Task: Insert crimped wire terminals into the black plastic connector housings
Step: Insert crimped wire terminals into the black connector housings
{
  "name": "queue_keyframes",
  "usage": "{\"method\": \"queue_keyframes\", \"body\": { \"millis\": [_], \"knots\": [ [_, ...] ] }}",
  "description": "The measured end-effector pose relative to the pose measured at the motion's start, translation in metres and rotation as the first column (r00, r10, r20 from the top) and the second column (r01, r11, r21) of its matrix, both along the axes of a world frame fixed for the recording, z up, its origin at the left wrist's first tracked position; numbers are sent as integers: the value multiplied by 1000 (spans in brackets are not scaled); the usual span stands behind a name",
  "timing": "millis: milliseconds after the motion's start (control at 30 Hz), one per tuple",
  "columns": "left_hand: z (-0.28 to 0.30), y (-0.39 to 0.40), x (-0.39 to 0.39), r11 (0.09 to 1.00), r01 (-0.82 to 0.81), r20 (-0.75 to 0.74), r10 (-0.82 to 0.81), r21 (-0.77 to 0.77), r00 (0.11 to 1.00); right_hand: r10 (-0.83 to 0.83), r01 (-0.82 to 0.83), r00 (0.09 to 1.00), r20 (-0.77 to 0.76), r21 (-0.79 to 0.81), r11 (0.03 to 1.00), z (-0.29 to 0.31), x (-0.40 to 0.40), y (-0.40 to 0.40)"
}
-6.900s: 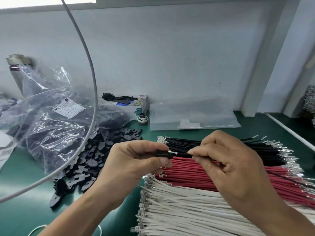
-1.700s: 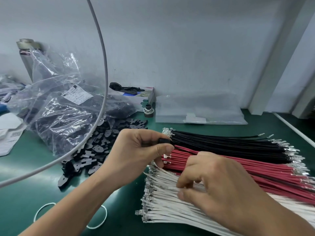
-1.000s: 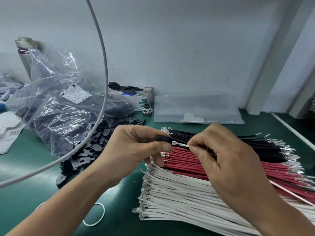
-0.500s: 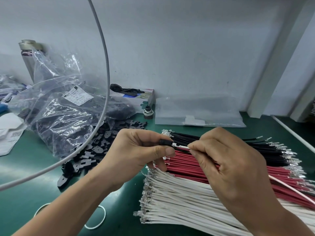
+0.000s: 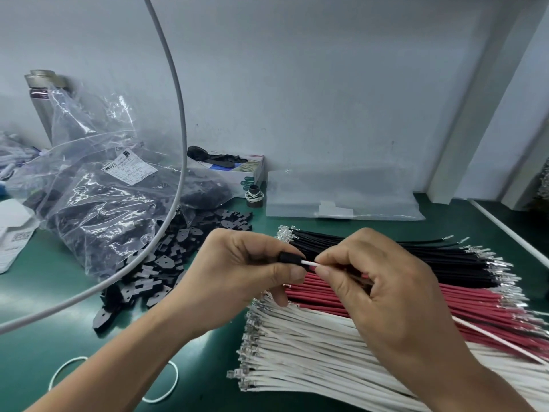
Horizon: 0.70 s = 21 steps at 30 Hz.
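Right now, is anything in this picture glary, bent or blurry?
Head view: glare streaks the clear plastic bag; the wide lens bows the white cable and wall edges; the white wires smear toward the lower right corner; both hands look sharp.

we saw bare green mat (image 5: 53, 295) open at the near left, crossed only by a curved grey cable (image 5: 180, 120) arching overhead and a white rubber band (image 5: 166, 391) lying flat. a crumpled clear plastic bag of black parts (image 5: 98, 200) and a spill of loose black plastic housings (image 5: 166, 257) blocked the left rear. rows of white wires (image 5: 312, 352), red wires (image 5: 475, 304) and black wires (image 5: 416, 257) filled the right side.
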<state>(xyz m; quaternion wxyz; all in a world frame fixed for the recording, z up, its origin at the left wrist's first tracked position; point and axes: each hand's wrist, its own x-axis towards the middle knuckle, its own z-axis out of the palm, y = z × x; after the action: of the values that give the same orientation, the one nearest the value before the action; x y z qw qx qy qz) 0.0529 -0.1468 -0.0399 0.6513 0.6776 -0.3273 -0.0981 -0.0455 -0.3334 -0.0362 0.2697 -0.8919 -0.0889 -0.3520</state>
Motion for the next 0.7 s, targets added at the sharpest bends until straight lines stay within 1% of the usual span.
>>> {"method": "queue_keyframes", "body": {
  "millis": [100, 200, 367, 433, 500, 567, 667, 700],
  "knots": [
    [0, 1, 1, 1000, 15, 8, -15, 3, 1000, -20, 20, 1000, 0, -36, 999, 2, 0, -4],
    [-3, 1, 1, 1000, 26, 44, -26, 11, 999, -33, 38, 998, 54, -97, 995, 1, 2, 0],
    [-5, 0, -2, 999, 45, 87, -47, 17, 995, -13, 32, 992, 125, -147, 989, -1, 4, 1],
    [-4, -1, -1, 999, 48, 83, -48, -3, 995, -7, 30, 990, 144, -157, 987, 0, 4, -1],
    [-1, 0, 2, 997, 33, 61, -29, -65, 998, -27, 58, 983, 181, -170, 984, 3, 5, -3],
    [3, 2, 5, 990, 3, 33, 1, -141, 999, -64, 100, 979, 194, -186, 977, 6, 7, -6],
    [11, 9, 10, 970, -148, 7, 152, -193, 988, -116, 128, 991, 73, -178, 976, 7, 5, -12],
    [12, 14, 15, 959, -199, 1, 204, -201, 979, -128, 139, 989, 70, -185, 973, 7, 3, -15]
  ]
}}
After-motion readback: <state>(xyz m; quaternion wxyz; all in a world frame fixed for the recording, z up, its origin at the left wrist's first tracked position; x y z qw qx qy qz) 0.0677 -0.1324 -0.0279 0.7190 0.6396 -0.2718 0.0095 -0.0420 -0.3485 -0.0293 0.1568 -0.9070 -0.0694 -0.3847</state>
